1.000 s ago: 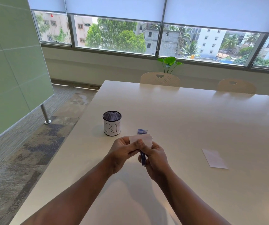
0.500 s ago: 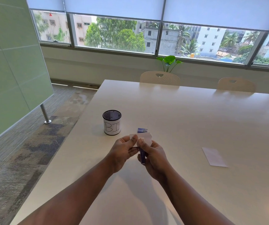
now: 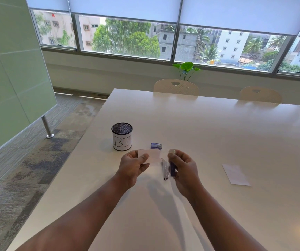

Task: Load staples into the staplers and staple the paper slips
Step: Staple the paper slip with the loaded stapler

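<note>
My left hand (image 3: 133,165) pinches the light, floppy paper slip (image 3: 150,156) by its near-left edge above the counter (image 3: 218,133); my right hand (image 3: 183,169) grips the small, rigid stapler (image 3: 171,166) around its body.

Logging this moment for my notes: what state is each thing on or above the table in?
Left hand: pinches small white paper slip, held above the table.
Right hand: grips purple stapler, clear of the slip.
Black mesh cup: upright.
Blue staple box: lying on the table.
Second white slip: lying flat, untouched.
</note>
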`<state>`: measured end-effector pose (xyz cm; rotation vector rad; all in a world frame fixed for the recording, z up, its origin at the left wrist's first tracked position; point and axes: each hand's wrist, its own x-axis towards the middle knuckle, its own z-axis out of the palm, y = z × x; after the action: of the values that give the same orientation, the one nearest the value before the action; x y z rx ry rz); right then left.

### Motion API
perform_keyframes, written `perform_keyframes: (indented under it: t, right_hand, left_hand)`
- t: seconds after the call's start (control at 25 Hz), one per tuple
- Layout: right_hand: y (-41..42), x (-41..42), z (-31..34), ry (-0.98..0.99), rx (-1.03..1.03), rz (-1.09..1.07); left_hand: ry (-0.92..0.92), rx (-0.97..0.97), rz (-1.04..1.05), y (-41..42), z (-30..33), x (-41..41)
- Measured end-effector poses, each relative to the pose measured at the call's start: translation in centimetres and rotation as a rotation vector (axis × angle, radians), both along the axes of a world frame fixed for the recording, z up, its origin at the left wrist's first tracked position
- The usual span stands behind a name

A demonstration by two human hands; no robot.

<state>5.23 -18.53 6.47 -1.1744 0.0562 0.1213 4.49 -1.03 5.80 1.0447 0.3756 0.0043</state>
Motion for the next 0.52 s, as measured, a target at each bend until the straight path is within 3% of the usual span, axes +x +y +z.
perform_keyframes:
  t: [0.12,0.28,0.4,0.52]
  right_hand:
    - [-2.3,1.8,-0.8,-0.028,-0.126,-0.165]
    - [-4.6,3.1,-2.9,-0.049,-0.534,-0.361]
    - [-4.9,3.0,-3.8,-0.116,-0.862,-0.408]
    - [-5.3,3.5,-4.6,-0.178,-1.044,-0.420]
  left_hand:
    - [0.011,0.027,0.014,0.0,-0.6,0.3]
    - [0.007,0.078,0.081,0.0,-1.7,0.6]
    - [-0.037,0.132,0.114,-0.3,-2.3,0.7]
    - [-0.082,0.177,0.084,-0.5,-2.7,1.3]
